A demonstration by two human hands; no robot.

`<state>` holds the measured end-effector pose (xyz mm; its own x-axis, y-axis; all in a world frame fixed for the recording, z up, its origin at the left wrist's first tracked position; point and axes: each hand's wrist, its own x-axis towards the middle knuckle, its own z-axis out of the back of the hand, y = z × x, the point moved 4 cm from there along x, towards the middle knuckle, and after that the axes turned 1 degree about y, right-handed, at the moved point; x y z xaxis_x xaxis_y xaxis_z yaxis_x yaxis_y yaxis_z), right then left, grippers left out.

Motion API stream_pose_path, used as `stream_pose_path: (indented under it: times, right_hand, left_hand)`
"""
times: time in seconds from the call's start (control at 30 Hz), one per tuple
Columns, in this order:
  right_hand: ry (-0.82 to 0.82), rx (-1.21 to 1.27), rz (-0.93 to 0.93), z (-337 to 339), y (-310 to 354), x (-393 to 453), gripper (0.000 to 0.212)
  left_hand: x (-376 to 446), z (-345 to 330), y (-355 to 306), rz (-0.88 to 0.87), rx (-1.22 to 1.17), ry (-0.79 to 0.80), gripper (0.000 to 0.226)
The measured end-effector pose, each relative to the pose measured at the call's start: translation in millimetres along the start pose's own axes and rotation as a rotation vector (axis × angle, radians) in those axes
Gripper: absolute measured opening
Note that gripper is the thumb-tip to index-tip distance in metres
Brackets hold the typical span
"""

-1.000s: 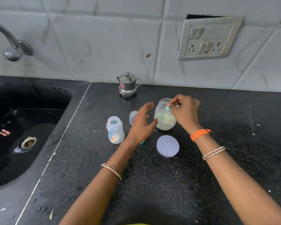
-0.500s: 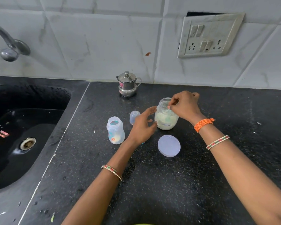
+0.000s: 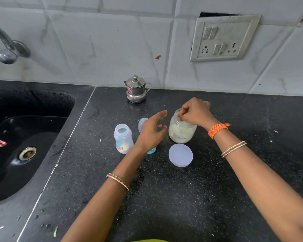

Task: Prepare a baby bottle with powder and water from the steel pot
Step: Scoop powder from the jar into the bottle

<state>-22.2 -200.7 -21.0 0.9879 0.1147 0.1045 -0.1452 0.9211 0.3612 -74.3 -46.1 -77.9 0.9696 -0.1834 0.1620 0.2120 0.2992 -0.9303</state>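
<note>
An open baby bottle (image 3: 123, 138) with some pale powder at its bottom stands on the black counter. To its right is a clear jar of powder (image 3: 182, 131), lid off. My right hand (image 3: 196, 113) reaches into the jar's mouth, fingers pinched on a small scoop that is mostly hidden. My left hand (image 3: 151, 131) hovers open just left of the jar, not touching it. The jar's round lid (image 3: 180, 155) lies in front. A clear bottle cap (image 3: 142, 123) and a teal part (image 3: 151, 150) sit behind my left hand. The lidded steel pot (image 3: 136, 89) stands by the wall.
A black sink (image 3: 24, 149) with a drain fills the left side, a tap (image 3: 6, 49) above it. A switch and socket plate (image 3: 224, 37) is on the tiled wall. The counter (image 3: 182, 198) stretches toward me.
My right hand has lowered the scoop from above the jar down into its mouth. My left hand has drawn slightly back from the jar's side.
</note>
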Motion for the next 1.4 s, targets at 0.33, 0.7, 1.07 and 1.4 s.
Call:
stream_pose_path:
  times: [0.33, 0.7, 1.07, 1.4]
  right_hand:
    - [0.166, -0.146, -0.029, 12.2, 10.0, -3.2, 0.007]
    - [0.292, -0.273, -0.101, 20.2, 18.9, -8.5, 0.02]
    - [0.464, -0.278, -0.087, 25.5, 23.5, 0.4, 0.01]
    - [-0.056, 0.429, -0.009, 32.3, 20.6, 65.8, 0.007]
  left_hand:
    - [6.6, 23.4, -17.5, -0.053, -0.06, -0.116, 0.046]
    - [3.9, 13.6, -15.2, -0.051, -0.043, -0.083, 0.045]
    - [4.0, 33.3, -23.8, -0.092, -0.082, -0.158, 0.041]
    - [50.6, 114.8, -29.4, -0.128, -0.13, -0.34, 0.03]
